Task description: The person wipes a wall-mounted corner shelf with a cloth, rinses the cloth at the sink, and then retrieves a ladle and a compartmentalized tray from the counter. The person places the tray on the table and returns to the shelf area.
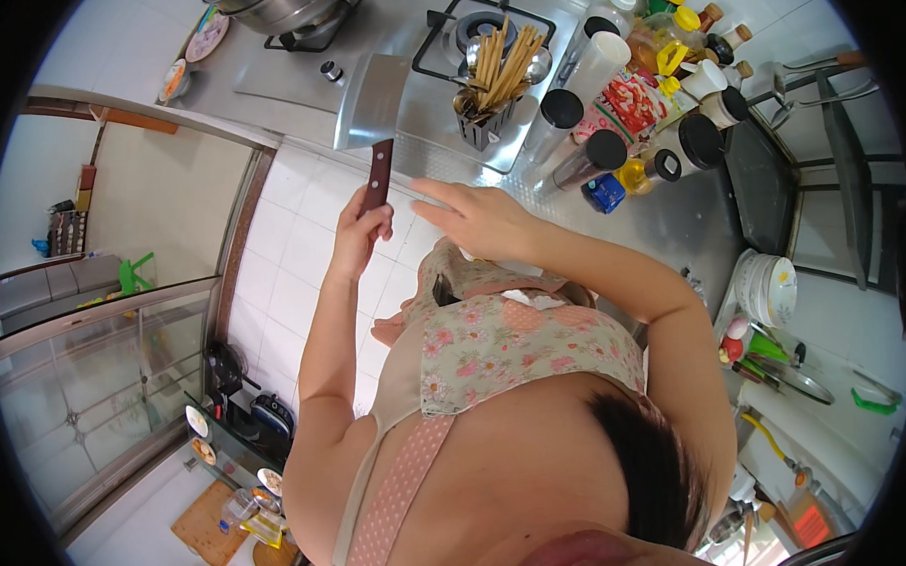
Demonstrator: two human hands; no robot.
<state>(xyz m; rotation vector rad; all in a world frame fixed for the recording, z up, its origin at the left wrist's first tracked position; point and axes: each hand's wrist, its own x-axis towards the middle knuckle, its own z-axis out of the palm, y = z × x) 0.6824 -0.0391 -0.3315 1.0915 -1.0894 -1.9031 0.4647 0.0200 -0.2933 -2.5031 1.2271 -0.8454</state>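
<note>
My left hand (361, 234) grips the dark wooden handle of a kitchen cleaver (373, 102). Its broad steel blade points up and away from me, in front of the edge of the steel counter (437, 160). To the right of the handle, my right hand (481, 218) is held out with its fingers spread towards the cleaver. It holds nothing and appears apart from the handle. Below the hands is my floral apron (485, 349), with a white piece of cloth or paper (528, 299) at its waist.
A cutlery caddy (485, 128) of chopsticks and spoons stands beside the gas burner (485, 35). Several seasoning jars and bottles (606, 154) crowd the right. A metal pot (279, 8) sits on the far burner. White bowls (767, 287) are stacked at right. A sliding glass door (120, 384) is on the left.
</note>
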